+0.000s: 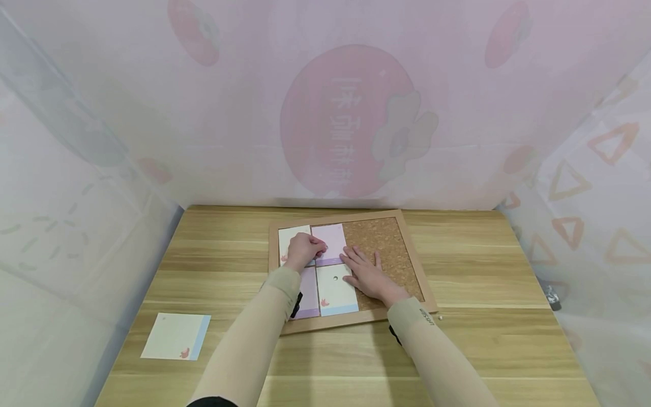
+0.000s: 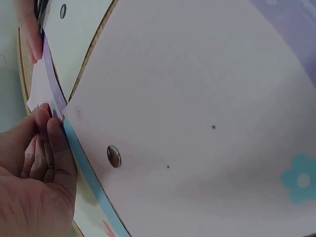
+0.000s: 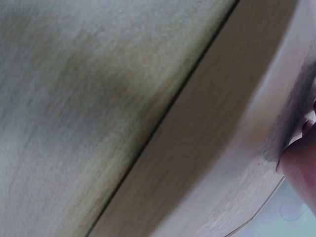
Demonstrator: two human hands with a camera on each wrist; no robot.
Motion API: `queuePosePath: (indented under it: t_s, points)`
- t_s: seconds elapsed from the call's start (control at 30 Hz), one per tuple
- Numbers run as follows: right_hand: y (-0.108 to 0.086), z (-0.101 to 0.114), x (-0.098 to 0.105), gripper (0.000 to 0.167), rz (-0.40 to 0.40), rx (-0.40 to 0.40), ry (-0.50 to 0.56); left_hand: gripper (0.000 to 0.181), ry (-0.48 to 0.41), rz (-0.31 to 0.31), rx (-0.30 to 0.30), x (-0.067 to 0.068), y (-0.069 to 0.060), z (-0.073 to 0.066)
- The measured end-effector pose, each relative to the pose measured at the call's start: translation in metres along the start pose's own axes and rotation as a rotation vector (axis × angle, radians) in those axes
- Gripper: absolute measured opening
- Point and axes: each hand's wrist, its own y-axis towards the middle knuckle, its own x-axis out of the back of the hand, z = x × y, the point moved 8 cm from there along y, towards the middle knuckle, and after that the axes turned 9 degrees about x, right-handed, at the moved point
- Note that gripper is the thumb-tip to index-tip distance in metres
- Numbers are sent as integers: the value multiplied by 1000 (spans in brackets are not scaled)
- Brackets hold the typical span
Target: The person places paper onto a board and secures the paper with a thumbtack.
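A wood-framed corkboard lies on the table with paper sheets set side by side on its left part. My left hand pinches what appears to be a thumbtack, mostly hidden by the fingertips, at the left side of the upper purple sheet. Spread fingers of my right hand rest on that sheet's lower right corner and the cork. Silver thumbtacks sit in the lower white sheet and the lower purple sheet, the latter tack near its edge. The upper white sheet is partly covered by my left hand.
A loose white sheet with a blue edge lies on the table at the left. One small silver tack lies just off the board's lower right corner. Printed cloth walls stand behind the table and at both sides.
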Motion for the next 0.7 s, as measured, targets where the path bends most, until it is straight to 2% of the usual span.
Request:
queuePosePath:
  t_s: [0.17,0.7]
  points:
    - [0,-1,1,63,-3,1,-3,15,-5,-10,0,0,-4,-3]
    - [-1,-2,-1,64,13,-3,-4,16,11,-37,-1,0,-5,-4]
